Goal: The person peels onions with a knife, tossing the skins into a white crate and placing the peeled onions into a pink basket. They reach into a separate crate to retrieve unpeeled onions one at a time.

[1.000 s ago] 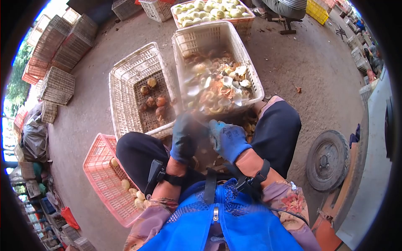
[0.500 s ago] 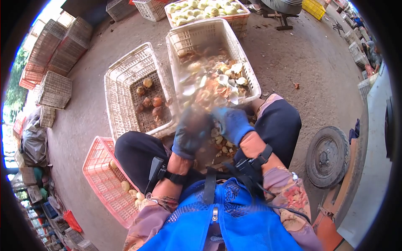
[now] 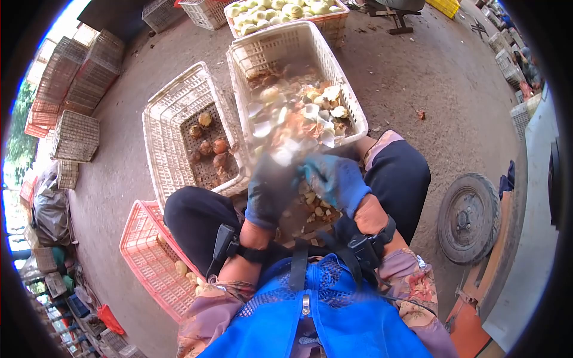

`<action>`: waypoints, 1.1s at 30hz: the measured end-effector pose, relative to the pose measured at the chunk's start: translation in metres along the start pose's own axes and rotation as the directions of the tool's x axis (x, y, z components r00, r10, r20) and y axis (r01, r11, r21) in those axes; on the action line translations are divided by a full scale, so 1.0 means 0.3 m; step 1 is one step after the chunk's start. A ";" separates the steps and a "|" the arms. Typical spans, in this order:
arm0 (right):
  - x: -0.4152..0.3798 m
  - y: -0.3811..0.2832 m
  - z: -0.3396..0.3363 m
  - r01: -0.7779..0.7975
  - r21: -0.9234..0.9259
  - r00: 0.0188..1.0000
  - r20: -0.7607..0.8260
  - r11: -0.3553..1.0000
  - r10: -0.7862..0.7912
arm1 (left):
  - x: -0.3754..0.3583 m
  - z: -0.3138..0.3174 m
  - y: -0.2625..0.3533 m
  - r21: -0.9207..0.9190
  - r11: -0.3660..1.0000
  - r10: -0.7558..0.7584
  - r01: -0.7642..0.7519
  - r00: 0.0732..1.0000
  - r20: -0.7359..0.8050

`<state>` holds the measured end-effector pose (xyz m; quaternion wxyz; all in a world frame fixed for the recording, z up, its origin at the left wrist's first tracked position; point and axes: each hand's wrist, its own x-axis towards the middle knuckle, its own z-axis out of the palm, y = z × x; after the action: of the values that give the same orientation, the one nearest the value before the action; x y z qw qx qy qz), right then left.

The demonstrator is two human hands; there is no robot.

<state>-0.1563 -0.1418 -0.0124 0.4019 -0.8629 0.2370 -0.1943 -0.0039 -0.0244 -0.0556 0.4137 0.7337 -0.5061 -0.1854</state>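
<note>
My left hand (image 3: 267, 190), in a dark blue glove, is closed with curled fingers at the near end of a white crate (image 3: 356, 113). Close on its right, my right hand (image 3: 335, 182) in a blue glove has its fingers bent inward. What lies between them is blurred and partly covered by the gloves. A whitish smear shows just beyond the fingertips. Onion skins and pale onion layers (image 3: 319, 122) fill the white crate. To its left, a second white crate (image 3: 156, 128) holds several brown-skinned onions (image 3: 219, 146).
A pink crate (image 3: 140, 238) with a few peeled onions (image 3: 181, 267) stands by my left knee. Beyond the skins is a crate heaped with peeled onions (image 3: 280, 13). A wheel (image 3: 468, 219) is on the right. Stacked crates (image 3: 77, 71) stand far left.
Both hands stay close together at the crate's near end. The brownish blur by my left hand no longer shows, and a whitish smear appears beyond the fingers. The view has shifted slightly.
</note>
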 end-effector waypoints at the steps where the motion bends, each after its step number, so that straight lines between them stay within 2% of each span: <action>1: -0.007 0.001 0.011 0.047 -0.214 0.998 0.054 0.976 -0.037 | -0.001 -0.003 0.015 -0.301 0.950 -0.086 0.079 0.996 -0.010; 2: -0.012 0.008 0.031 0.013 -0.257 0.999 0.051 0.966 0.000 | -0.005 -0.009 0.040 -0.554 0.816 -0.185 0.164 0.983 0.018; 3: -0.008 0.023 0.042 0.011 -0.257 0.999 0.048 0.966 0.001 | -0.009 -0.014 0.067 -0.729 0.643 -0.274 0.236 0.959 0.068; 4: 0.005 0.042 0.050 -0.067 -0.329 0.997 0.019 0.942 0.078 | -0.009 -0.019 0.093 -0.834 0.477 -0.335 0.275 0.935 0.117; 5: 0.017 0.068 0.066 -0.146 -0.395 0.988 -0.016 0.907 0.152 | -0.012 -0.024 0.118 -0.895 0.339 -0.372 0.291 0.915 0.157; 6: 0.017 0.129 0.096 -0.088 -0.303 0.986 -0.160 0.949 0.041 | -0.008 -0.024 0.129 -0.921 0.252 -0.398 0.298 0.899 0.182; 7: 0.018 0.184 0.122 -0.091 -0.303 0.985 -0.166 0.948 0.041 | -0.003 -0.023 0.141 -0.936 0.188 -0.426 0.299 0.883 0.197; 8: 0.020 0.226 0.141 -0.178 0.184 0.972 -0.119 0.967 0.202 | -0.004 -0.020 0.125 -0.935 0.189 -0.422 0.301 0.885 0.199; 9: 0.032 0.211 0.133 -0.245 0.621 0.949 -0.005 0.744 0.316 | -0.004 -0.014 0.088 -0.749 0.585 -0.367 0.310 0.925 0.097; 10: 0.018 0.186 0.121 -0.281 0.706 0.943 0.079 0.650 0.322 | -0.001 -0.009 0.058 -0.421 0.871 -0.269 0.254 0.963 0.026; 11: 0.012 0.148 0.123 -0.277 0.706 0.945 0.075 0.652 0.320 | 0.002 -0.004 0.046 -0.420 0.872 -0.264 0.249 0.964 0.025; 13: 0.004 0.073 0.140 -0.140 0.781 0.981 0.028 0.608 0.190 | 0.002 0.017 0.022 -0.328 0.943 -0.121 0.062 0.979 -0.162; 14: 0.002 -0.003 0.102 -0.356 0.797 0.927 0.236 0.487 0.291 | -0.008 0.034 -0.021 -0.328 0.943 -0.121 0.063 0.979 -0.162; 15: 0.009 -0.008 0.118 -0.357 0.798 0.927 0.237 0.486 0.291 | -0.024 0.053 -0.081 -0.107 0.994 -0.049 0.033 0.987 -0.150; 16: 0.017 -0.005 0.136 -0.293 0.810 0.949 0.179 0.507 0.261 | -0.037 0.063 -0.111 0.119 0.993 0.021 -0.006 0.993 -0.120; 17: 0.031 -0.027 0.127 -0.226 0.819 0.966 0.118 0.527 0.231 | -0.031 0.034 -0.044 0.120 0.993 0.022 -0.008 0.993 -0.117; 18: 0.031 -0.046 0.087 -0.327 0.851 0.934 0.225 0.410 0.279 | -0.029 0.002 0.029 0.241 0.968 0.105 -0.065 0.982 -0.157; 19: 0.034 -0.021 0.088 -0.327 0.851 0.934 0.224 0.410 0.279 | -0.024 -0.018 0.080 0.361 0.926 0.190 -0.112 0.964 -0.188; 20: 0.036 0.014 0.097 -0.237 0.827 0.968 0.156 0.510 0.197 | -0.021 -0.031 0.077 0.361 0.926 0.189 -0.111 0.963 -0.189; 21: 0.037 0.042 0.103 -0.139 0.791 0.990 0.094 0.596 0.106 | -0.014 -0.056 0.064 -0.302 0.951 -0.118 0.072 0.983 -0.139; 22: 0.042 0.042 0.097 -0.141 0.792 0.990 0.097 0.594 0.106 | -0.007 -0.077 0.052 -0.809 0.526 -0.325 0.261 0.941 0.091; 23: 0.046 0.038 0.087 -0.134 0.779 0.991 0.113 0.612 0.073 | 0.004 -0.080 0.020 -0.808 0.527 -0.330 0.262 0.940 0.090; 24: 0.051 0.037 0.084 -0.125 0.767 0.991 0.128 0.629 0.040 | 0.020 -0.074 -0.022 -0.440 0.898 -0.007 -0.028 0.997 -0.078; 25: 0.054 0.053 0.102 -0.127 0.769 0.991 0.130 0.626 0.041 | 0.022 -0.065 -0.057 0.061 0.934 0.355 -0.352 0.933 -0.057; 26: 0.059 0.068 0.126 -0.101 0.748 0.995 0.090 0.656 0.050 | 0.009 -0.046 -0.016 -0.386 0.922 0.000 -0.014 0.999 -0.037; 27: 0.058 0.081 0.143 -0.074 0.723 0.997 0.048 0.686 0.058 | -0.003 -0.044 -0.024 -0.386 0.923 -0.003 -0.011 0.999 -0.036; 28: 0.048 0.094 0.147 -0.076 0.724 0.997 0.050 0.686 0.058 | -0.013 -0.041 -0.041 -0.851 0.490 -0.211 0.189 0.973 0.094; 29: 0.039 0.089 0.139 -0.145 0.639 0.985 0.023 0.755 0.170 | -0.020 -0.040 -0.053 -0.948 -0.162 -0.292 0.274 0.904 0.312; 30: 0.035 0.080 0.135 -0.217 0.549 0.962 -0.018 0.807 0.271 | -0.024 -0.031 -0.060 -0.877 0.432 -0.299 0.211 0.951 0.081; 31: 0.024 0.062 0.131 -0.215 0.550 0.964 -0.014 0.807 0.266 | -0.028 -0.040 -0.074 -0.877 0.434 -0.302 0.208 0.950 0.075; 32: 0.008 0.028 0.117 -0.093 0.380 0.979 -0.133 0.920 0.154 | -0.022 -0.062 -0.054 -0.961 0.057 -0.365 0.270 0.902 0.232; 33: -0.009 -0.004 0.105 0.024 0.183 0.974 -0.227 0.983 0.019 | -0.019 -0.075 -0.046 -0.900 -0.331 -0.358 0.283 0.845 0.398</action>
<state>-0.1415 -0.1206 -0.0308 0.4498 -0.7943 0.2614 -0.3138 0.0173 -0.0078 -0.0541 0.7628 0.2513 0.0635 -0.5924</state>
